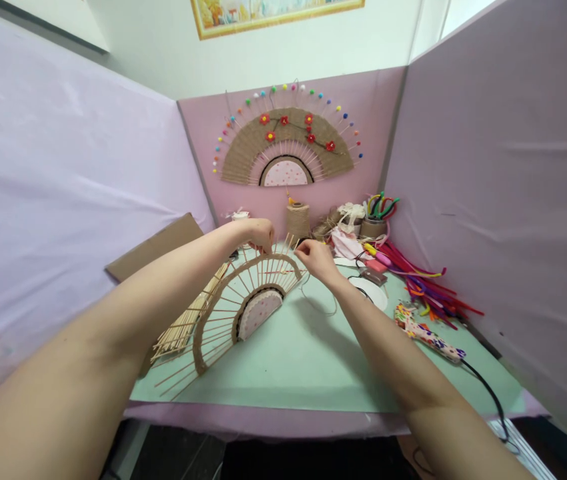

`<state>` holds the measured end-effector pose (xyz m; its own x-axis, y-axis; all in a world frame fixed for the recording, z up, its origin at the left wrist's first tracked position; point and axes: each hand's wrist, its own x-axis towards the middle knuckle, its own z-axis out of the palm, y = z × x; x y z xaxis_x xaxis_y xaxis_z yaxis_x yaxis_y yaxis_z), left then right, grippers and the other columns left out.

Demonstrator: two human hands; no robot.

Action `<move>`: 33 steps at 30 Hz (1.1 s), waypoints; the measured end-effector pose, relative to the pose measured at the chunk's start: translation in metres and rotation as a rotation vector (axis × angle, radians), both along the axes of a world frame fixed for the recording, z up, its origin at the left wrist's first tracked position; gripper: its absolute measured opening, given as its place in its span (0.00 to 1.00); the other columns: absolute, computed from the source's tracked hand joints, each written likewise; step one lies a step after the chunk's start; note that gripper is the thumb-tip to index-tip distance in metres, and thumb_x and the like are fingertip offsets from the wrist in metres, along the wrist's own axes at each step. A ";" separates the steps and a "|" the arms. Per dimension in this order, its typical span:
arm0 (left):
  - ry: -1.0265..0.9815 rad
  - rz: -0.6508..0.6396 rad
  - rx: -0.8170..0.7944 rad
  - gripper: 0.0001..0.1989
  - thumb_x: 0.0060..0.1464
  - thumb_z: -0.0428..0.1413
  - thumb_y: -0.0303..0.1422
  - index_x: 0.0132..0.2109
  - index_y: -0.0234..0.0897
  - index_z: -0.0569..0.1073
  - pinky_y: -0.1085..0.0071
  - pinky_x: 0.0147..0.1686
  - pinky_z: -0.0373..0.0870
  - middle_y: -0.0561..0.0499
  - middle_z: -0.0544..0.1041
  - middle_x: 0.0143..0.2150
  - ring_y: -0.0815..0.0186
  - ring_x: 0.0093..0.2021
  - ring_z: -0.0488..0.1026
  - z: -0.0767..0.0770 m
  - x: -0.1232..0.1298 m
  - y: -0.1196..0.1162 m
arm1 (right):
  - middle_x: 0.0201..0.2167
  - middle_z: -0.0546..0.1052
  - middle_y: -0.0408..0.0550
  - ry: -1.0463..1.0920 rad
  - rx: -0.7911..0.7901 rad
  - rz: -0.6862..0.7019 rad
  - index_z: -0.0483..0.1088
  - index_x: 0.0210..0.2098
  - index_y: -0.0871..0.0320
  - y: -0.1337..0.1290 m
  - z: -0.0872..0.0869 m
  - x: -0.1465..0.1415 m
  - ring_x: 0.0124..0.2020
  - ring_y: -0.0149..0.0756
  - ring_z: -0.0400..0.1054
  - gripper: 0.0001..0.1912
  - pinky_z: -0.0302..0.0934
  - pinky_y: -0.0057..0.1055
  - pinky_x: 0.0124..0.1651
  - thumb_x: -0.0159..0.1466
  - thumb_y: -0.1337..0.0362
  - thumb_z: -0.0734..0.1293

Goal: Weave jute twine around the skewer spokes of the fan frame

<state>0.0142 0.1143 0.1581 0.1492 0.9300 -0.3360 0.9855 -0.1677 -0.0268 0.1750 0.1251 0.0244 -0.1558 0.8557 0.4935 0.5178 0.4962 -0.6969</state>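
A half-round fan frame of thin sticks (208, 319) lies tilted on the green table, with a brown band across the sticks and a pink dotted half-circle (261, 313) at its base. My left hand (262, 235) is closed at the frame's upper edge, over the stick ends; what its fingers hold is hidden. To the right, my right hand (312, 257) pinches something too small to make out beside the rightmost stick tips. A thin cord (332, 308) loops down onto the table below my right hand.
Loose sticks (183, 327) and cardboard (156, 247) lie left. Twine (297, 219), scissors in a holder (373, 228), pipe cleaners (431, 293), a white disc (369, 293) and a patterned glue gun (428, 337) are behind and right. A finished fan (243, 157) hangs behind.
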 end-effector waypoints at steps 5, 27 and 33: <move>-0.011 -0.010 -0.069 0.27 0.40 0.63 0.33 0.52 0.38 0.76 0.71 0.38 0.73 0.45 0.82 0.38 0.62 0.38 0.77 0.000 -0.001 0.006 | 0.21 0.74 0.42 0.070 -0.156 0.087 0.71 0.23 0.58 0.004 -0.030 -0.011 0.25 0.31 0.66 0.07 0.57 0.26 0.32 0.56 0.65 0.66; -0.007 0.056 -0.218 0.29 0.38 0.61 0.30 0.52 0.37 0.75 0.71 0.38 0.72 0.42 0.82 0.40 0.59 0.41 0.77 0.002 0.027 0.017 | 0.23 0.74 0.42 0.244 -0.190 0.041 0.69 0.24 0.59 0.015 -0.022 -0.005 0.26 0.30 0.66 0.07 0.57 0.25 0.32 0.54 0.63 0.68; -0.086 0.083 -0.226 0.28 0.35 0.64 0.32 0.49 0.40 0.77 0.71 0.36 0.71 0.45 0.81 0.32 0.60 0.37 0.76 0.000 0.023 0.017 | 0.26 0.75 0.44 0.197 -0.018 -0.050 0.71 0.27 0.59 0.029 -0.011 0.010 0.29 0.32 0.67 0.06 0.58 0.28 0.36 0.55 0.62 0.69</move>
<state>0.0377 0.1313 0.1577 0.1122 0.8430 -0.5261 0.9932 -0.0784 0.0863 0.1846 0.1544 0.0132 -0.0144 0.8688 0.4949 0.3944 0.4598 -0.7956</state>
